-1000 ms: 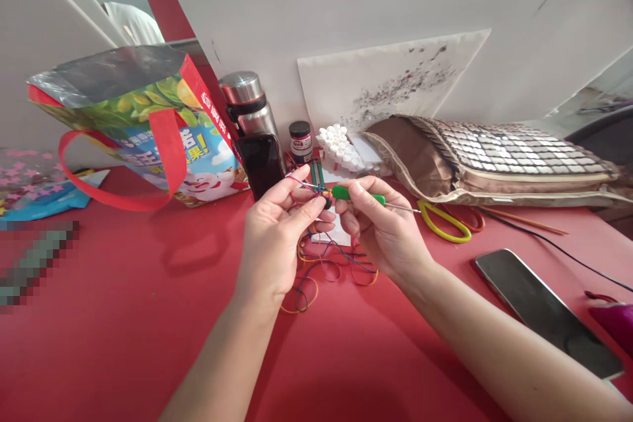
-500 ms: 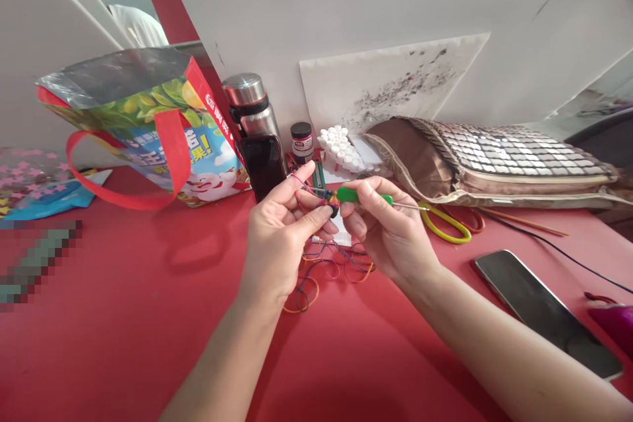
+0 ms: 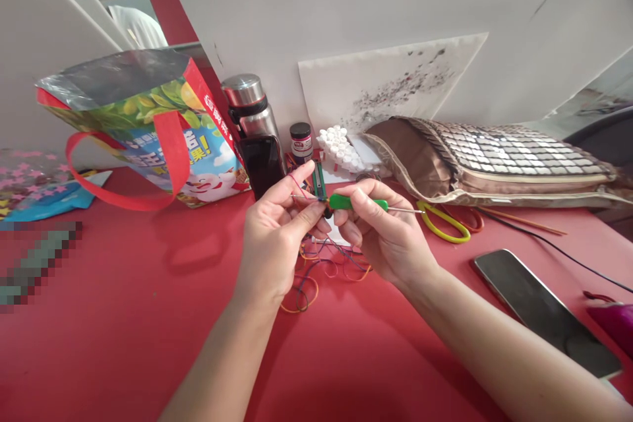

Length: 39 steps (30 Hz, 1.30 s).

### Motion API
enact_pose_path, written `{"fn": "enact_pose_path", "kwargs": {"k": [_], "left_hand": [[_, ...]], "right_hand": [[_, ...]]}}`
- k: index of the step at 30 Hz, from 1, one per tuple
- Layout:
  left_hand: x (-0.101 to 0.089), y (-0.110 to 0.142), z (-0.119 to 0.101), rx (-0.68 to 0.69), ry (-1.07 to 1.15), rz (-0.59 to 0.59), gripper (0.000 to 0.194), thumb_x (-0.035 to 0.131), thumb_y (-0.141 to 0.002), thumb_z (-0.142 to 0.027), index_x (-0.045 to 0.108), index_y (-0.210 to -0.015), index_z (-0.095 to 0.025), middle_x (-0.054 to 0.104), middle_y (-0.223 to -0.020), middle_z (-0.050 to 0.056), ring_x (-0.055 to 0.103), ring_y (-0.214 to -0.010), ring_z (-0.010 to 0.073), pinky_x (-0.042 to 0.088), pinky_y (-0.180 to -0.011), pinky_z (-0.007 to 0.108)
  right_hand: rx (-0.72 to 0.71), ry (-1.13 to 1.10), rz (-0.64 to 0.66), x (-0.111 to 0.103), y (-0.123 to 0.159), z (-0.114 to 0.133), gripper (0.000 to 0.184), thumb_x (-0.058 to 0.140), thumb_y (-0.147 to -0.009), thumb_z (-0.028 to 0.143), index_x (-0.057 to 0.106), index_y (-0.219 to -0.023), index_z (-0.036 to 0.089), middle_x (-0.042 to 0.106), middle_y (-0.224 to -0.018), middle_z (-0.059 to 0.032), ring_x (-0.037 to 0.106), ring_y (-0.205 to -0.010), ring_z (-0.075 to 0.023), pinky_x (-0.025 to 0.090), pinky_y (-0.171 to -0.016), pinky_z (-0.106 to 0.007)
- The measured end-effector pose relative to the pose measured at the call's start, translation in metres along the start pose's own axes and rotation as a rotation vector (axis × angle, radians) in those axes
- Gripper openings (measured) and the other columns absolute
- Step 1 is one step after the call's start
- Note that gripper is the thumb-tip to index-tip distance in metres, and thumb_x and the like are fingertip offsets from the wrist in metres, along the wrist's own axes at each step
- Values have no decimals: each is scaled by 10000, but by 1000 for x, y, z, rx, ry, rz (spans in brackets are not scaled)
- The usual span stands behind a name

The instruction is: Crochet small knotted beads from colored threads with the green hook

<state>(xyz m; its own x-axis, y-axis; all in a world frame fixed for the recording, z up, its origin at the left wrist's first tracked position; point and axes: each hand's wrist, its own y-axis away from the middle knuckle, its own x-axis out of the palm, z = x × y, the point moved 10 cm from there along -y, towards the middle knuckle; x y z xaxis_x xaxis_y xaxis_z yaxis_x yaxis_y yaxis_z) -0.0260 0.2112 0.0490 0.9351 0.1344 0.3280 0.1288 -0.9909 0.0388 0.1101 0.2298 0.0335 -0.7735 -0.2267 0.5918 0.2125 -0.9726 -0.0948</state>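
Note:
My right hand [image 3: 390,231] is closed around a crochet hook with a green handle [image 3: 339,202]. A thin metal shaft sticks out of each end of the handle. The left shaft crosses in front of my left fingers, close to a pink thread [image 3: 299,179]. That thread runs over the index finger of my left hand [image 3: 270,241]. Between my left thumb and fingers I pinch a small, dark, multicoloured piece of threadwork, mostly covered by the fingers. Loose orange, pink and dark threads [image 3: 300,306] trail onto the red table beneath both hands.
Behind the hands stand a steel flask [image 3: 252,105], an upright phone [image 3: 264,165], a small jar [image 3: 301,140] and white rolls [image 3: 340,148]. A colourful bag [image 3: 198,178] is at left. On the right are yellow-handled scissors [image 3: 448,234], a flat phone [image 3: 539,310] and a sequined cushion [image 3: 524,151].
Both hands have shifted slightly left. The hook has slid left too, and its left shaft now shows beyond the pinched threadwork, near the pink thread.

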Motion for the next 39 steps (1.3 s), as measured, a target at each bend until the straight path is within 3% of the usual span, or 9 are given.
{"fn": "enact_pose_path", "kwargs": {"k": [5, 11, 15, 19, 23, 26, 29, 32, 39], "left_hand": [[9, 1, 7, -80, 96, 61, 133, 951, -693, -191, 879, -804, -210, 731, -649, 7, 624, -543, 91, 531, -515, 189], [6, -1, 9, -102, 117, 15, 213, 1013, -622, -243, 860, -752, -170, 725, -654, 8, 584, -497, 67, 490, -463, 175], [-3, -3, 8, -134, 204, -52, 240, 1028, -606, -226, 841, -741, -157, 720, -636, 1, 611, -498, 68, 483, -442, 147], [-12, -7, 10, -227, 234, -50, 231, 1016, -642, -187, 836, -779, -139, 741, -653, 9, 620, -487, 61, 507, -459, 134], [-16, -12, 4, -208, 269, 18, 204, 1007, -671, -169, 828, -761, -132, 744, -650, 18, 681, -579, 95, 559, -558, 167], [-20, -14, 0, -167, 311, 18, 202, 1008, -665, -145, 827, -755, -128, 751, -672, 16, 706, -629, 112, 580, -614, 199], [-18, -14, 3, -165, 323, 26, 186, 992, -665, -97, 821, -735, -110, 776, -724, 32, 702, -628, 109, 577, -612, 204], [-5, -8, 21, -300, 345, 79, 115, 897, -791, -67, 808, -724, -97, 729, -643, 29, 665, -594, 106, 627, -670, 251], [6, 34, 73, -631, 521, 24, 308, 691, -975, -77, 735, -672, -107, 662, -598, 35, 654, -608, 135, 705, -815, 426]], "right_hand": [[-41, -24, -51, -3, 0, 7, 273, 946, -781, 423, 778, -821, 211, 730, -652, 8, 505, -465, -78, 414, -457, -232], [-9, 29, -1, -1, 1, -3, 265, 920, -841, 404, 752, -937, 223, 697, -677, 36, 555, -500, -79, 462, -481, -219], [168, 126, 177, 16, 4, -26, 522, 1031, -672, 307, 720, -1089, 258, 759, -848, 14, 646, -598, -121, 525, -497, -230], [289, 344, 306, 18, 8, -41, 349, 931, -799, 451, 713, -785, 178, 686, -632, 7, 576, -484, -101, 479, -456, -229], [197, 457, 179, -7, 0, -14, 433, 876, -824, 565, 721, -751, 167, 672, -586, -4, 542, -455, -99, 408, -433, -232], [290, 534, 235, -16, 12, -7, 477, 895, -789, 588, 708, -680, 163, 657, -562, -16, 473, -427, -84, 361, -422, -244], [288, 588, 169, -35, 29, 6, 481, 912, -782, 569, 704, -638, 160, 597, -528, -5, 431, -441, -75, 294, -426, -236], [217, 505, -9, -61, 45, 20, 479, 915, -763, 608, 746, -707, 163, 516, -481, 34, 320, -416, -56, 199, -406, -228], [-13, 505, -322, -97, 63, 32, 400, 938, -755, 533, 787, -728, 164, 574, -541, 10, 420, -444, -69, 296, -426, -223]]}}
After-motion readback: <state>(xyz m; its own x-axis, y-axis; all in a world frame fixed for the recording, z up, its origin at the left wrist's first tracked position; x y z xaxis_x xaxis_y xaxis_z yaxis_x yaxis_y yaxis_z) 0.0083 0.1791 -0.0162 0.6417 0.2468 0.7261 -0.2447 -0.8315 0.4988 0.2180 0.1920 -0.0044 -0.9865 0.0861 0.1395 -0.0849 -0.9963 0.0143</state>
